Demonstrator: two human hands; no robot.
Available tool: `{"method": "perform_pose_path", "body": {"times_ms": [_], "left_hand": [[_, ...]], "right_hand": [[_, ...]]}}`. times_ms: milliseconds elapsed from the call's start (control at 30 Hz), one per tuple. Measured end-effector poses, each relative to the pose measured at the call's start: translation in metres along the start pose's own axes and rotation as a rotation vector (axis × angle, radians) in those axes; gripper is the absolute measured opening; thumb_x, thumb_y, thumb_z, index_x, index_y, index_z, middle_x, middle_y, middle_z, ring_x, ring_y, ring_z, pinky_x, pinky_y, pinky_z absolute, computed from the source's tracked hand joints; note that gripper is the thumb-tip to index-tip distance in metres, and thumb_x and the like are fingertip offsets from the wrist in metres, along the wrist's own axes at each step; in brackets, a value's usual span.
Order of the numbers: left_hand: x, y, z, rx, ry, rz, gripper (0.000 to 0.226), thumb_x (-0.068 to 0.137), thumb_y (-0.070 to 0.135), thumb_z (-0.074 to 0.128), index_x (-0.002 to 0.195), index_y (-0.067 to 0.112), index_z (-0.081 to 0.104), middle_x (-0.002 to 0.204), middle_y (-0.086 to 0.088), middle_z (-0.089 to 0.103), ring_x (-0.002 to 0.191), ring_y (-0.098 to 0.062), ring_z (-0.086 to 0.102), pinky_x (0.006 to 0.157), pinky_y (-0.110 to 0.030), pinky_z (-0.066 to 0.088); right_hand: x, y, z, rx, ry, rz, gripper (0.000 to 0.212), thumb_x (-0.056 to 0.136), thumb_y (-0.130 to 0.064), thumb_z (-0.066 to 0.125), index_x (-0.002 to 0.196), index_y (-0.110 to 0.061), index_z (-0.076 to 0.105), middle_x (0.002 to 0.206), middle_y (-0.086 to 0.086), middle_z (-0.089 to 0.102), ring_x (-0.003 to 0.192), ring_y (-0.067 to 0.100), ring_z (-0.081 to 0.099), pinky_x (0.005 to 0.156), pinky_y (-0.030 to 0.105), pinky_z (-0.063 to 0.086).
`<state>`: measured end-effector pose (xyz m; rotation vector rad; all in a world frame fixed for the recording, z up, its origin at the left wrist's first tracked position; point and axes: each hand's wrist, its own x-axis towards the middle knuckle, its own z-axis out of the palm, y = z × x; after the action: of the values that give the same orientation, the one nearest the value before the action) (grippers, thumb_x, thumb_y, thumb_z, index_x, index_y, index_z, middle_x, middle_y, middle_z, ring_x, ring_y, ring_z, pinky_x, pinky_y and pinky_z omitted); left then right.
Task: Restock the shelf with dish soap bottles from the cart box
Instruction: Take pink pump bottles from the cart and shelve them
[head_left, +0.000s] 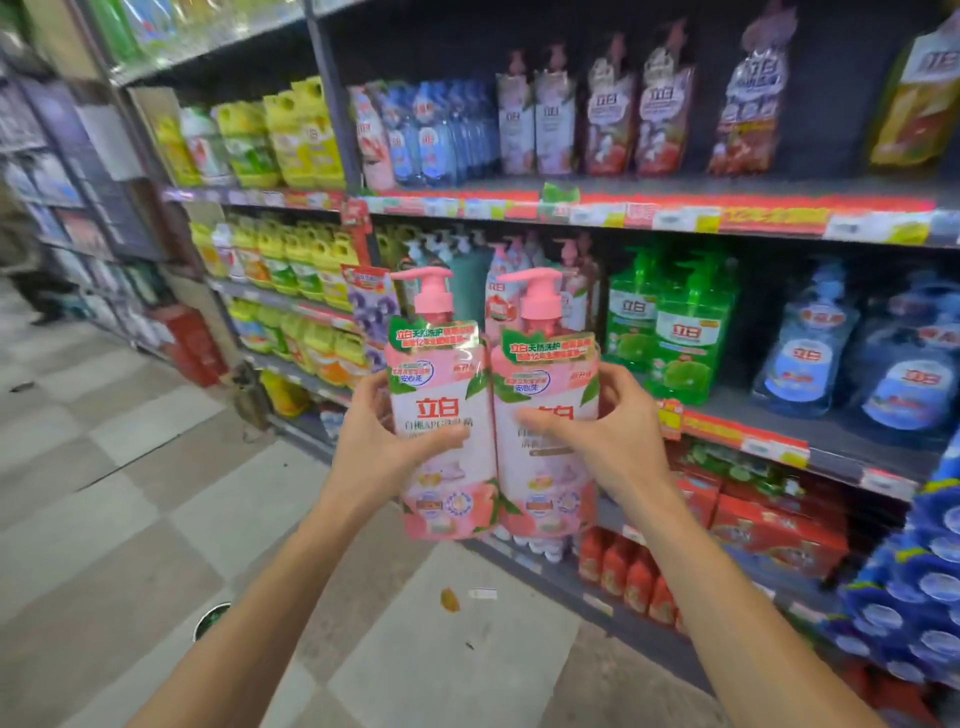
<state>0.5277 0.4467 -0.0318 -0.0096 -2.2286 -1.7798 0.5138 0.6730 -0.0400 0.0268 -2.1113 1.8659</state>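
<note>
I hold two pink pump bottles of dish soap upright and side by side in front of the shelf. My left hand (382, 436) grips the left pink bottle (441, 374), thumb across its label. My right hand (602, 436) grips the right pink bottle (545, 499) the same way. Both bottles touch each other along their sides. Behind them, on the middle shelf (769, 441), stand more pink pump bottles (506, 291), partly hidden. The cart box is not in view.
Green pump bottles (675, 338) and blue bottles (852, 358) stand to the right on the middle shelf. Refill pouches (613, 114) fill the shelf above, red packs (769, 525) the shelf below. Blue-wrapped goods (924, 587) stack at the right. The tiled aisle floor (130, 467) stretches left.
</note>
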Motion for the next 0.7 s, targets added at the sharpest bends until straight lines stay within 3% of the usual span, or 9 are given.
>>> {"method": "perform_pose_path", "body": {"times_ms": [167,333,467,567,700], "left_hand": [[0.088,0.001,-0.011,0.006,0.022,0.051,0.095,0.056,0.015,0.093,0.136,0.016,0.041,0.111,-0.003,0.071,0.095,-0.014,0.072,0.081,-0.041,0.06],[0.181,0.028,-0.004,-0.001,-0.018,0.155,0.093,0.057,0.023,0.091,0.135,0.023,0.04,0.112,0.005,0.068,0.098,-0.01,0.07,0.079,-0.031,0.058],[0.24,0.037,0.003,-0.028,-0.034,0.231,0.093,0.052,0.029,0.089,0.132,0.022,0.041,0.112,0.001,0.068,0.097,-0.011,0.07,0.079,-0.031,0.059],[0.279,0.042,0.006,-0.031,-0.034,0.269,0.086,0.051,0.029,0.088,0.124,0.029,0.042,0.112,-0.001,0.069,0.097,-0.012,0.071,0.078,-0.029,0.06],[0.332,0.056,0.008,-0.053,-0.052,0.293,0.087,0.047,0.024,0.091,0.123,0.024,0.047,0.108,-0.003,0.071,0.095,-0.016,0.072,0.08,-0.037,0.06]], "right_hand": [[0.075,-0.001,0.042,0.065,0.012,-0.024,0.072,0.049,-0.029,0.1,0.111,-0.026,0.062,0.099,-0.01,0.076,0.089,0.002,0.072,0.084,0.035,0.06],[0.164,-0.021,0.064,0.104,0.051,-0.103,0.077,0.051,-0.027,0.099,0.117,-0.021,0.06,0.102,-0.009,0.074,0.089,0.0,0.071,0.08,0.027,0.06],[0.222,-0.032,0.077,0.108,0.081,-0.152,0.074,0.051,-0.026,0.099,0.115,-0.018,0.062,0.102,-0.006,0.076,0.092,0.006,0.073,0.085,0.037,0.06],[0.255,-0.038,0.082,0.1,0.086,-0.196,0.067,0.053,-0.024,0.098,0.111,-0.018,0.064,0.101,-0.007,0.076,0.092,0.005,0.073,0.086,0.036,0.06],[0.295,-0.052,0.09,0.108,0.126,-0.227,0.067,0.053,-0.024,0.098,0.109,-0.017,0.063,0.1,-0.006,0.076,0.089,0.005,0.073,0.085,0.035,0.061]]}}
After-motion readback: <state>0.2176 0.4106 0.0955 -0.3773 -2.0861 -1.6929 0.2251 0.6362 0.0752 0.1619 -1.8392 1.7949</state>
